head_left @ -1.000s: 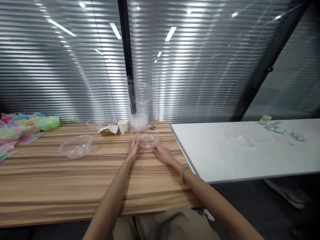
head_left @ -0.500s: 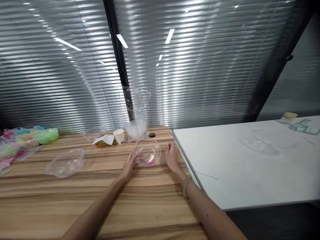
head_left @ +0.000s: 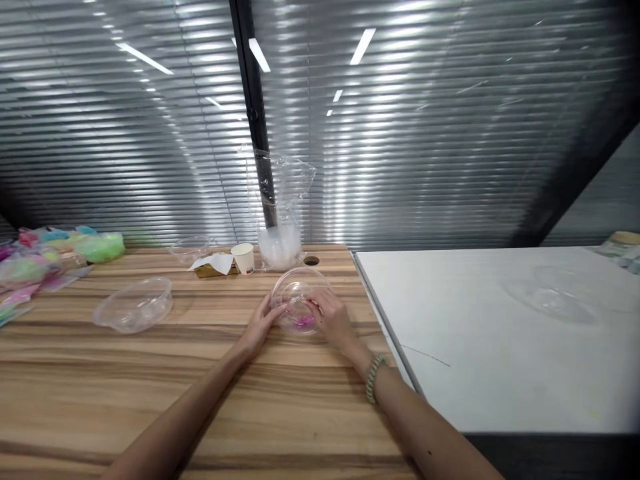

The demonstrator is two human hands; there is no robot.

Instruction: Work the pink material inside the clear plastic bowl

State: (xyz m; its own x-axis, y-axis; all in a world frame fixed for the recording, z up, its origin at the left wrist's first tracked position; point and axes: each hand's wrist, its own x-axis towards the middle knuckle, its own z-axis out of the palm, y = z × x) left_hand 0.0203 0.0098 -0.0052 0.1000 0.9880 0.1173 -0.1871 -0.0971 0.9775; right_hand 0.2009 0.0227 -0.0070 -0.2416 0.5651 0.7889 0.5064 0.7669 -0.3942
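Note:
A round clear plastic bowl (head_left: 295, 283) with a small pink patch (head_left: 303, 321) at its bottom sits on the wooden tabletop. My left hand (head_left: 263, 321) grips the bowl's left side, thumb over the rim. Above the bowl's right half is my right hand (head_left: 331, 319), its fingers drawn together and reaching inside. Whatever those fingertips hold, if anything, is too small to make out. A beaded bracelet (head_left: 374, 379) circles my right wrist.
Behind the bowl stand a bag of white material (head_left: 281, 245), a paper cup (head_left: 243, 258) and a small box with paper (head_left: 216, 266). Another clear bowl (head_left: 134, 307) lies left. Colourful bags (head_left: 60, 257) are heaped far left. A white table (head_left: 480, 373) adjoins on the right.
My right hand has moved left, from beside the bowl to over and into it. My left thumb now reaches over the rim. The view has shifted slightly.

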